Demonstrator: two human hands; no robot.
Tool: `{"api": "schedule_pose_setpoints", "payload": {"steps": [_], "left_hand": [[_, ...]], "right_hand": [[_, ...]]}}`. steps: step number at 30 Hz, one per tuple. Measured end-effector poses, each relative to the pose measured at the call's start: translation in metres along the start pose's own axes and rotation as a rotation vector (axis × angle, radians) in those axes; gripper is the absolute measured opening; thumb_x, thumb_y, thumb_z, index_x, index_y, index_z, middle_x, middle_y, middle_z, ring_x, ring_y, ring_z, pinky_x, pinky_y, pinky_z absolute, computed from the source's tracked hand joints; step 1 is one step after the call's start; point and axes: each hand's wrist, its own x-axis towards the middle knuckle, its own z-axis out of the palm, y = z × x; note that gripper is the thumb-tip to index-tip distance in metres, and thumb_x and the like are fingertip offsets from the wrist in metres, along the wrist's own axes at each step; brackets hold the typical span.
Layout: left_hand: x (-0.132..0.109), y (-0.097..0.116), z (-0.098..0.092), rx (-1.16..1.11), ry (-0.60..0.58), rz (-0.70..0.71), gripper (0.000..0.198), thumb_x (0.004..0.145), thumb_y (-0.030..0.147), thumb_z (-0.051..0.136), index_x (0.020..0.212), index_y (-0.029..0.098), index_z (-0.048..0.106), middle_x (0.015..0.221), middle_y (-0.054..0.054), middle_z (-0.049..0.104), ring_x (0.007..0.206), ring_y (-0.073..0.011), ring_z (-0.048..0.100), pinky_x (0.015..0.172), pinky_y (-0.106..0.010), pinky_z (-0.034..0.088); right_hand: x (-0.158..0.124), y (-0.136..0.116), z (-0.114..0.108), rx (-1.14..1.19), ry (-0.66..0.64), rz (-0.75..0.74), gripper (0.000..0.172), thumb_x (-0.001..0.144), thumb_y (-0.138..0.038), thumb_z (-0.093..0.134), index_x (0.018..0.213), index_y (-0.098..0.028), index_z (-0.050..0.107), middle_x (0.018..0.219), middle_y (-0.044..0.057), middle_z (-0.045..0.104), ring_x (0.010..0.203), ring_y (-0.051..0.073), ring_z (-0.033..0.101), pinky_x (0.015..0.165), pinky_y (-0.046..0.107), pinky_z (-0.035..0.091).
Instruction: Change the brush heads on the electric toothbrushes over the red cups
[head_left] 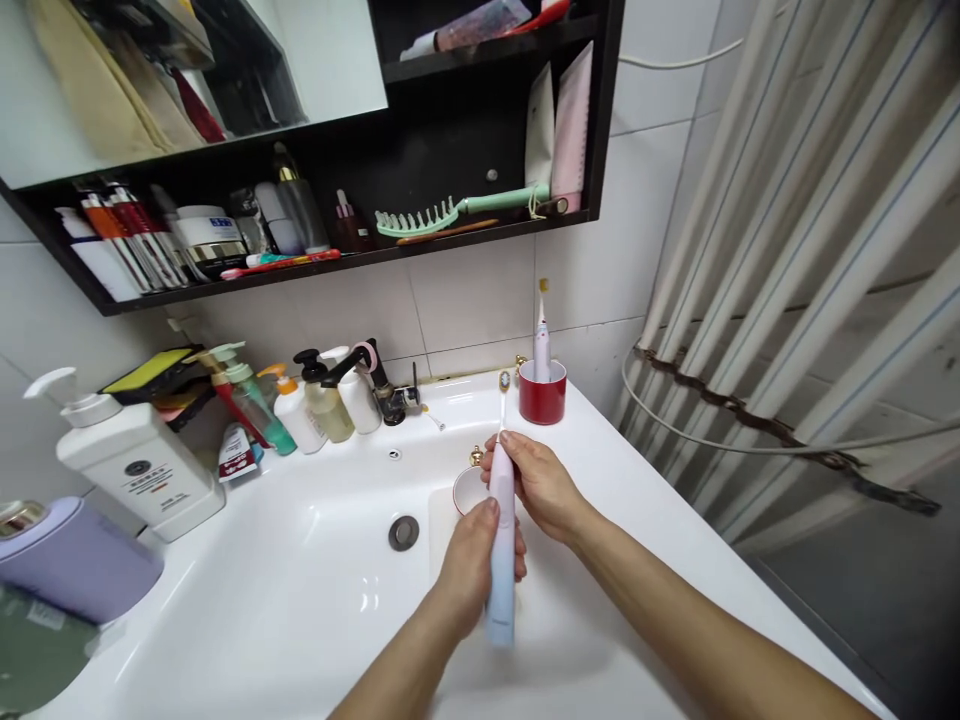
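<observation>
My left hand (pixel 472 565) and my right hand (pixel 536 485) both grip an electric toothbrush (pixel 502 590) with a pale pink-to-blue handle, held upright over a white washbasin (pixel 262 590). My left hand wraps the middle of the handle, and my right fingers pinch it higher up. Its white brush head (pixel 504 395) points up and away from me. Behind my hands, a small white cup with a red rim and gold handle (pixel 468 492) is partly hidden. A second electric toothbrush (pixel 541 345) stands in a red cup (pixel 541 398) at the basin's far corner.
A black faucet (pixel 384 390) stands at the basin's back, with a drain (pixel 403 533) below it. Several pump bottles (pixel 322 405) line the left side, beside a large white dispenser (pixel 131 462). A dark wall shelf (pixel 352 262) holding toiletries overhangs the basin. Pale pipes (pixel 787 250) run along the right.
</observation>
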Motion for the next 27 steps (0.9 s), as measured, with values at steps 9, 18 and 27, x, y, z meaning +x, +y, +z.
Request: {"api": "schedule_pose_setpoints", "payload": {"steps": [9, 18, 27], "left_hand": [[-0.0027, -0.0036, 0.0058, 0.178, 0.163, 0.099, 0.032, 0.067, 0.049, 0.03, 0.057, 0.018, 0.034, 0.05, 0.003, 0.041, 0.039, -0.0069, 0.038, 0.04, -0.02, 0.03], [-0.0008, -0.0073, 0.0053, -0.016, 0.027, -0.017, 0.04, 0.066, 0.053, 0.022, 0.063, 0.016, 0.037, 0.048, 0.002, 0.042, 0.035, -0.007, 0.038, 0.039, -0.022, 0.029], [-0.0005, -0.009, 0.0066, -0.003, 0.097, -0.029, 0.04, 0.066, 0.053, 0.025, 0.062, 0.016, 0.036, 0.045, 0.003, 0.04, 0.034, -0.006, 0.036, 0.038, -0.022, 0.028]], "right_hand": [[-0.0019, 0.0025, 0.0076, 0.071, 0.1, -0.031, 0.021, 0.061, -0.036, 0.05, 0.065, -0.015, 0.051, 0.051, -0.002, 0.051, 0.046, 0.008, 0.048, 0.049, 0.023, 0.038], [-0.0028, 0.0068, 0.0084, 0.158, 0.107, -0.006, 0.018, 0.063, -0.034, 0.048, 0.06, -0.016, 0.047, 0.047, -0.004, 0.047, 0.04, 0.006, 0.042, 0.039, 0.019, 0.033], [-0.0034, 0.0087, 0.0078, 0.192, 0.133, 0.025, 0.016, 0.065, -0.031, 0.048, 0.062, -0.015, 0.048, 0.05, -0.004, 0.048, 0.041, 0.005, 0.043, 0.044, 0.02, 0.038]]}}
